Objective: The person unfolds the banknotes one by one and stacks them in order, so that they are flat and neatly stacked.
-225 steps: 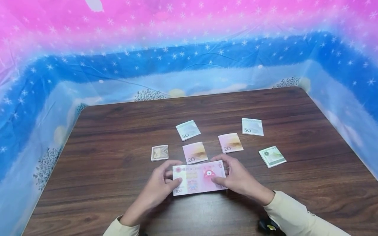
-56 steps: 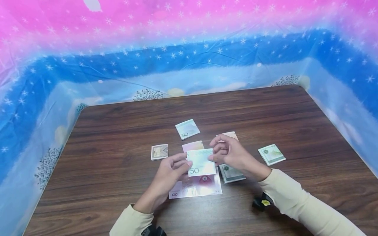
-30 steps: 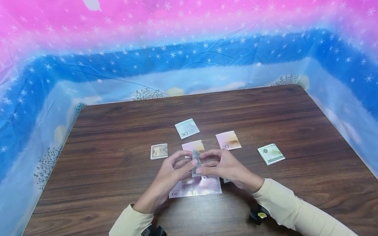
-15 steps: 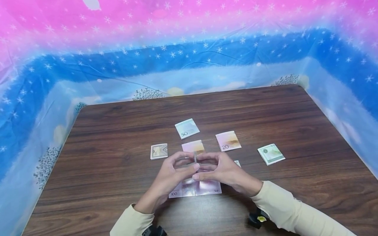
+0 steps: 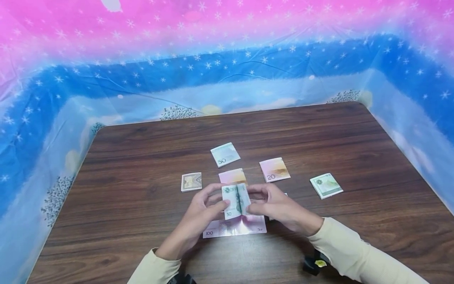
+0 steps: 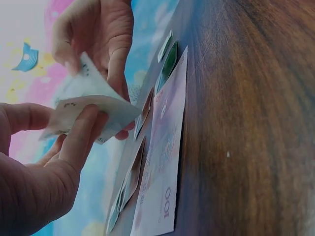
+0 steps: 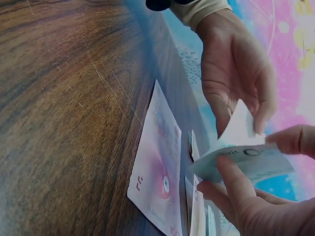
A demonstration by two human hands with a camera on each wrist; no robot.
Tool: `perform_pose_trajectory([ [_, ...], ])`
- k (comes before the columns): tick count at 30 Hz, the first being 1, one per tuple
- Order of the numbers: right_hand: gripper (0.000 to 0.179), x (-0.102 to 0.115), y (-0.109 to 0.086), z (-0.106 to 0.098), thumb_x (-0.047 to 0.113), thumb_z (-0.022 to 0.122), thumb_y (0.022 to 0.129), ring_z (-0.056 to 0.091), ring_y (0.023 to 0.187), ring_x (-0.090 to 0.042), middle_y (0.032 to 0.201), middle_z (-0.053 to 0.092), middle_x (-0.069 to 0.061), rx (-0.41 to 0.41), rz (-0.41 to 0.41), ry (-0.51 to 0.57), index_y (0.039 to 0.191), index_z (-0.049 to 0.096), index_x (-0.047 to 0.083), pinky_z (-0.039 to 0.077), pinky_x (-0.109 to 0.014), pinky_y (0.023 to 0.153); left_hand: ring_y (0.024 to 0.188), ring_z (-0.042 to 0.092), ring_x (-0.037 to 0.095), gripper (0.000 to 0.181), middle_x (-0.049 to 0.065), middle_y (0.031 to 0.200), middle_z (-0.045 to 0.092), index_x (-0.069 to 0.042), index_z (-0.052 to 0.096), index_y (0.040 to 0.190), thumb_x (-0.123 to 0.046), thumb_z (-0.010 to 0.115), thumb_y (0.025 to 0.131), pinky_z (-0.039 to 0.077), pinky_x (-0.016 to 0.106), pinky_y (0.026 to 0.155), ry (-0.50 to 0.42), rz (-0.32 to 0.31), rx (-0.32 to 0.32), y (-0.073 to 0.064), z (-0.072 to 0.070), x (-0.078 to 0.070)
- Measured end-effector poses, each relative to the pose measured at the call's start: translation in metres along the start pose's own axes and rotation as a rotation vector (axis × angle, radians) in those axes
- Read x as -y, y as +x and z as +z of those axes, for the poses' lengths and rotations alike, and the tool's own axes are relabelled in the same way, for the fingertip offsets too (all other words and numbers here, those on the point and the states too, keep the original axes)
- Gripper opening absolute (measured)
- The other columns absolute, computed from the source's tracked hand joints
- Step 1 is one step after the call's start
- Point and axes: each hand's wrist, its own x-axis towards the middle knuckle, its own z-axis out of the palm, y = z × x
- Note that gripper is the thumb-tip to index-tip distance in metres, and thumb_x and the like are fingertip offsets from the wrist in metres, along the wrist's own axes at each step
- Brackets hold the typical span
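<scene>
Fingers of the left hand (image 5: 199,213) and right hand (image 5: 281,204) pinch opposite sides of the green note (image 5: 232,197), its crease pointing forward between them.

Between the fingers (image 5: 220,206) is a pale green-and-white note (image 5: 231,205) patterned darker green along its middle, and beneath them a pink note (image 5: 219,230) with a red eye-like motif. Beyond the fingers show two mauve-and-gold notes (image 5: 274,169) and a pale mint note (image 5: 225,154), with a brown-and-cream note (image 5: 191,182), ornately bordered, to their left and a green-and-white note with a dark rosette (image 5: 326,185) to their right. Around the fingers spreads a dark brown, wood-grained table (image 5: 142,157), cream sleeves (image 5: 155,269) behind them, and farthest off a pink and blue backdrop (image 5: 227,59) dotted with white snowflakes.
</scene>
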Motion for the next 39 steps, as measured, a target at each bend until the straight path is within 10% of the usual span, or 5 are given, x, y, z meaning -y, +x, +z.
perform_pose_trajectory([
  [23,0.046,-0.004,0.003,-0.009,-0.010,0.074,0.082,0.072,0.081,-0.022,0.094,0.073,-0.016,-0.204,-0.044,-0.269,0.124,0.056,-0.011,0.060,-0.029,0.068,0.085,0.073,0.029,0.040,0.027,0.107,0.071,0.004,0.057,0.125,0.012,0.065,0.087,0.060,0.031,0.070,0.129,0.046,-0.091,-0.002,-0.022,0.006],
  [39,0.037,-0.013,0.008,-0.009,0.011,0.090,0.073,0.054,0.064,-0.007,0.071,0.060,0.004,-0.220,-0.166,-0.821,0.103,0.070,0.006,0.048,-0.025,0.059,0.058,0.059,0.011,0.035,-0.002,0.072,0.068,-0.008,0.069,0.115,-0.001,0.080,0.083,0.046,0.026,0.052,0.683,0.093,-0.049,-0.001,-0.034,0.009],
])
